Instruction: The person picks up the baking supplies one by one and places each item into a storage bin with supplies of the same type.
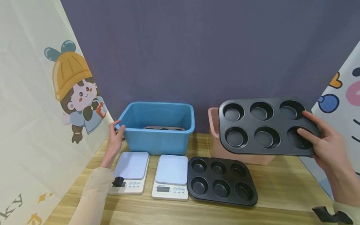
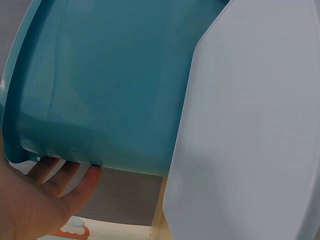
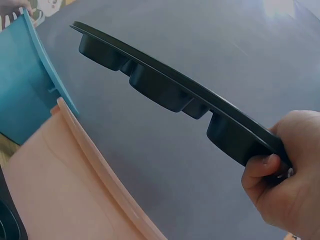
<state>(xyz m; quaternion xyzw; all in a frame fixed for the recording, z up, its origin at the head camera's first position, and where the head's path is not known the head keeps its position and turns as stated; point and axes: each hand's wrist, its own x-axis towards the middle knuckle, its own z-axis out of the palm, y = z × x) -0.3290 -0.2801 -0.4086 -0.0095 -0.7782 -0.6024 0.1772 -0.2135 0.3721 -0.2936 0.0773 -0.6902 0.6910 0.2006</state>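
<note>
My right hand [image 1: 329, 140] grips the right end of a dark six-cup muffin pan [image 1: 249, 123], holding it raised in front of the pink bin [image 1: 233, 153]. The right wrist view shows the pan [image 3: 155, 85] edge-on, tilted above the bin's rim. My left hand [image 1: 114, 142] holds the left front corner of the blue bin [image 1: 157, 142] at its rim. In the left wrist view several fingertips [image 2: 90, 182] lie against the bin's side. Inside the blue bin part of another muffin pan [image 1: 166, 128] shows; the front wall hides the rest.
Two white kitchen scales, a left one [image 1: 131, 165] and a right one [image 1: 171, 170], stand before the blue bin on the wooden table [image 1: 275, 190]. A second dark muffin pan [image 1: 222, 181] lies right of them. A dark curtain [image 1: 197, 53] hangs close behind the bins.
</note>
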